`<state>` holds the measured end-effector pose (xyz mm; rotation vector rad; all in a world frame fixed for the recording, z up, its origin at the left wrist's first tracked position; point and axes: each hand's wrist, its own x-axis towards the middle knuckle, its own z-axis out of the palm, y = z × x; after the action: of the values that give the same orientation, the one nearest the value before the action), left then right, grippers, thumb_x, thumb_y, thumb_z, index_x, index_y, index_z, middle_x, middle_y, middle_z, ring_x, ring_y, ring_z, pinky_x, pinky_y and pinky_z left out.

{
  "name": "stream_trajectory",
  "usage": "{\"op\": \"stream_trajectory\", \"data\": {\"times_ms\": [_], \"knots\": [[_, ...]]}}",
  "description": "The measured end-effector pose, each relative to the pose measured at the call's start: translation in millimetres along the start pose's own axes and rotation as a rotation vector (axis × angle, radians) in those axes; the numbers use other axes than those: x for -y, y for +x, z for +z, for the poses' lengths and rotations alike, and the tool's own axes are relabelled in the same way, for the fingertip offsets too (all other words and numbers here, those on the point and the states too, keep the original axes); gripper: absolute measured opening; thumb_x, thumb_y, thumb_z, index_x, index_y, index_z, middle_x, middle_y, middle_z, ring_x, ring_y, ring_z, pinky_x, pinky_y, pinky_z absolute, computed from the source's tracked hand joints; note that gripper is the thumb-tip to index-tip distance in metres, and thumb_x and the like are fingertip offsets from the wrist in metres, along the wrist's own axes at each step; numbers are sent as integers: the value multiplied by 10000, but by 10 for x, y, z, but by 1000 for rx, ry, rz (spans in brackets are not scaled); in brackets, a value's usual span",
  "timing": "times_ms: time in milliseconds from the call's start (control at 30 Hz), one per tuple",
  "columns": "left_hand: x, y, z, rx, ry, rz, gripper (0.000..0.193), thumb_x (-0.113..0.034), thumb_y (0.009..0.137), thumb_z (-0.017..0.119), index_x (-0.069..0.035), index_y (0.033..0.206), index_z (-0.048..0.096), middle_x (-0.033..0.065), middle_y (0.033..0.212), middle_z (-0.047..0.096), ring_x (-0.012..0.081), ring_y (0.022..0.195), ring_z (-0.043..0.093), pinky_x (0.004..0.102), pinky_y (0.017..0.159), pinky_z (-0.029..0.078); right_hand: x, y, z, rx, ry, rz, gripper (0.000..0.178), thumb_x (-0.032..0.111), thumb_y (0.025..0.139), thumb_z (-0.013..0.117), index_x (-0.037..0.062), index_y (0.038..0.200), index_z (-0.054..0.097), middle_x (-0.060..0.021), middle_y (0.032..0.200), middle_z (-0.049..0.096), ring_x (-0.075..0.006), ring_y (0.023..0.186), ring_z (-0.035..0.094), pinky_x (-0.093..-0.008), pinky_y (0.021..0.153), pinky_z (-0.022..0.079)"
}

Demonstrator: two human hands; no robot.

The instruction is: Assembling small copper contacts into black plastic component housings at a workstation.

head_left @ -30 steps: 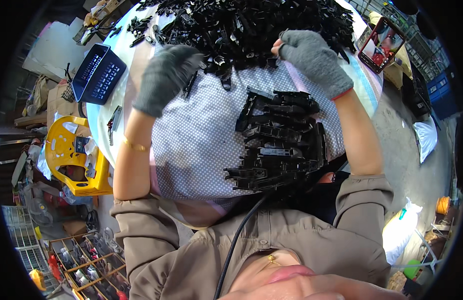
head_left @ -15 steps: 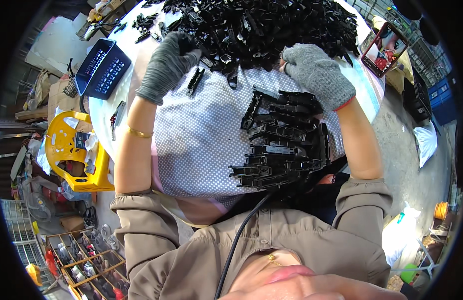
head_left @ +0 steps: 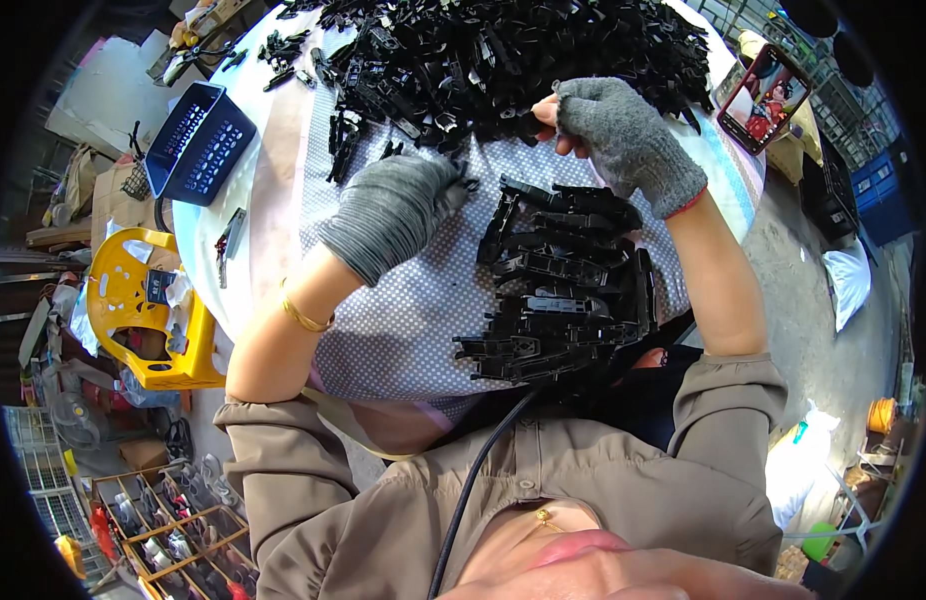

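A large heap of black plastic clip-like parts (head_left: 503, 60) covers the far side of the cloth-covered round table (head_left: 403, 330). My left hand (head_left: 398, 212), in a grey knitted glove, is just in front of the heap, its fingers closed round a small black plastic part (head_left: 469, 182) that sticks out at the fingertips. My right hand (head_left: 628, 135), gloved in grey with bare fingertips, is at the heap's near edge with fingers curled in. Whatever it may pinch is hidden. Closer to me, below the right hand, several longer black parts (head_left: 563, 265) lie stacked in rows.
A dark blue basket (head_left: 208, 145) stands at the table's left edge, with a small cutter-like tool (head_left: 230, 232) nearer me. A phone (head_left: 765, 98) is propped at the far right. Beside the table at left is a yellow chair (head_left: 118, 290).
My left hand has moved right and nearer to me from the heap's left edge. Several black parts at that edge now show. The right hand has shifted slightly left, fingers curled.
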<state>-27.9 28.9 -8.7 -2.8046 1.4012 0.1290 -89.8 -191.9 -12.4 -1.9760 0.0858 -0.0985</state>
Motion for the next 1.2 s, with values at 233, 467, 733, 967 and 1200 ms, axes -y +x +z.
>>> {"op": "stream_trajectory", "data": {"times_ms": [233, 467, 733, 967, 1200], "knots": [[-5, 47, -53, -55, -1135, -135, 290, -285, 872, 545, -40, 1015, 608, -16, 636, 549, 28, 567, 480, 181, 507, 403, 86, -51, 136, 21, 114, 47, 266, 304, 849, 560, 48, 859, 633, -28, 729, 619, -71, 601, 547, -208, 538, 444], [-54, 36, -26, -114, -1151, -154, 294, -278, 875, 539, -32, 1023, 606, -6, 652, 553, 42, 587, 494, 193, 530, 411, 134, -104, 157, 4, 108, 20, 259, 284, 850, 559, 35, 834, 628, -25, 665, 604, -64, 561, 516, -197, 515, 421], [-8, 48, -6, -205, -885, -22, 252, -233, 879, 534, -15, 975, 617, 41, 719, 600, 94, 644, 529, 228, 596, 444, 188, -150, 201, 29, 173, 24, 243, 266, 855, 555, 34, 845, 627, -24, 648, 592, -69, 564, 514, -193, 524, 423], [-178, 82, 55, -262, -1149, 204, 208, -164, 851, 569, -2, 978, 602, 70, 777, 627, 132, 683, 587, 262, 601, 491, 77, -101, 236, 59, 309, -253, 454, 444, 881, 427, 31, 906, 614, -84, 829, 598, -167, 766, 581, -265, 717, 474], [-438, 56, 163, -453, -787, 377, 168, -144, 831, 548, -12, 933, 567, 131, 730, 586, 265, 576, 559, 356, 538, 453, 208, -166, 409, 124, 337, -332, 654, 581, 864, 327, -10, 936, 596, -115, 918, 613, -182, 876, 595, -293, 814, 475]]}}
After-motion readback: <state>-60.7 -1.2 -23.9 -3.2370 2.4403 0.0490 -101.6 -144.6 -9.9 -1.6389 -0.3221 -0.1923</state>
